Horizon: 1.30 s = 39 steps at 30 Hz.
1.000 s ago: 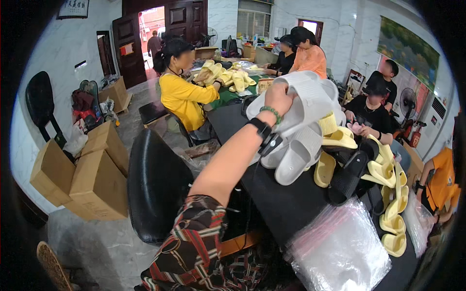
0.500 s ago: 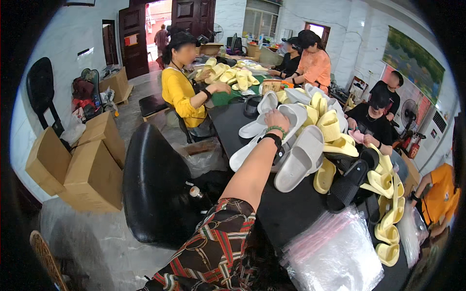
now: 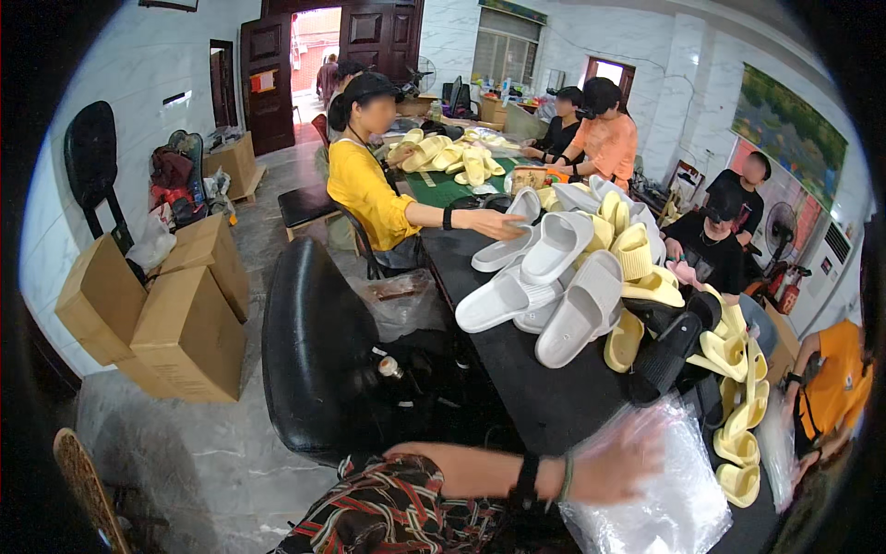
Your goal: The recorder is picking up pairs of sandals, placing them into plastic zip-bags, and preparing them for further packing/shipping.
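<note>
Left hand (image 3: pixel 616 459), on grey slippers (image 3: pixel 583 309) moments ago, now swung back over clear bags (image 3: pixel 660 519), blurred, fingers spread, nothing visibly held; touch unclear. Right hand out of view. Grey and yellow slippers (image 3: pixel 624 342) lie loose on black surface (image 3: pixel 544 402), none seen bagged; bags look unfilled, much apparently left undone

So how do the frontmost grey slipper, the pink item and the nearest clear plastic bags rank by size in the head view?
1. Nearest clear plastic bags, though the left hand hides part.
2. Frontmost grey slipper.
3. Pink item, smallest by far.
</note>
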Available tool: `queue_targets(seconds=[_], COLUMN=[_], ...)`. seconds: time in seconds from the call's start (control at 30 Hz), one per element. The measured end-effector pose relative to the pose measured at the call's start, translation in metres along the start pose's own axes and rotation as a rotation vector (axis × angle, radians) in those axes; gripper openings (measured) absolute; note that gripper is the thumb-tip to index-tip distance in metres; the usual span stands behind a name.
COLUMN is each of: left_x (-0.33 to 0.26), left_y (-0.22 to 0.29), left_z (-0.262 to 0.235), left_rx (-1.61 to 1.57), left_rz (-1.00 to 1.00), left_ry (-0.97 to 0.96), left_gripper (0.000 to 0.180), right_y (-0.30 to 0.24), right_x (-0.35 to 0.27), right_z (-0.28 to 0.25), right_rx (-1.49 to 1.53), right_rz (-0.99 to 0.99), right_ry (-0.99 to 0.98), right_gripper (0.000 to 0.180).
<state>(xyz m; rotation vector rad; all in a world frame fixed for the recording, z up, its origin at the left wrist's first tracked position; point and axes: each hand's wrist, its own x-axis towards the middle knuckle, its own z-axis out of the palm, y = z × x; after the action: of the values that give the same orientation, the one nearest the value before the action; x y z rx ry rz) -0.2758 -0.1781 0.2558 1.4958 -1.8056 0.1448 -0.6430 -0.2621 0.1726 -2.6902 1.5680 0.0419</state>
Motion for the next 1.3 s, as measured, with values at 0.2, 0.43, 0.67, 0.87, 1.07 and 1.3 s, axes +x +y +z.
queue_targets(seconds=[0.2, 0.43, 0.67, 0.87, 1.07, 1.3], left_x=[-0.044, -0.054, -0.052, -0.053, -0.045, -0.047], left_y=[0.043, 0.021, 0.021, 0.02, 0.027, 0.032], left_z=[0.1, 0.137, 0.124, 0.13, 0.122, 0.114], left_rx=[-0.025, -0.056, -0.123, -0.04, -0.027, 0.141], left_rz=[0.104, 0.095, 0.07, 0.092, 0.055, 0.067], left_ry=[-0.2, -0.377, -0.461, -0.456, -0.579, -0.54], left_gripper=[0.058, 0.062, 0.064, 0.065, 0.067, 0.065], right_y=[-0.004, 0.013, -0.1, -0.089, -0.061, -0.047], right_x=[0.003, 0.004, -0.063, -0.058, -0.085, -0.133], right_z=[-0.004, -0.013, -0.165, -0.171, -0.175, -0.206], right_rx=[0.025, 0.026, 1.684, 1.423, 0.954, 1.088], right_rz=[-0.035, -0.167, -0.817, -1.261, -1.55, -1.36], right_ry=[-0.017, 0.259, 0.206, -0.494, -1.246, -0.935], right_gripper=[0.083, 0.073, 0.057, 0.069, 0.085, 0.079])
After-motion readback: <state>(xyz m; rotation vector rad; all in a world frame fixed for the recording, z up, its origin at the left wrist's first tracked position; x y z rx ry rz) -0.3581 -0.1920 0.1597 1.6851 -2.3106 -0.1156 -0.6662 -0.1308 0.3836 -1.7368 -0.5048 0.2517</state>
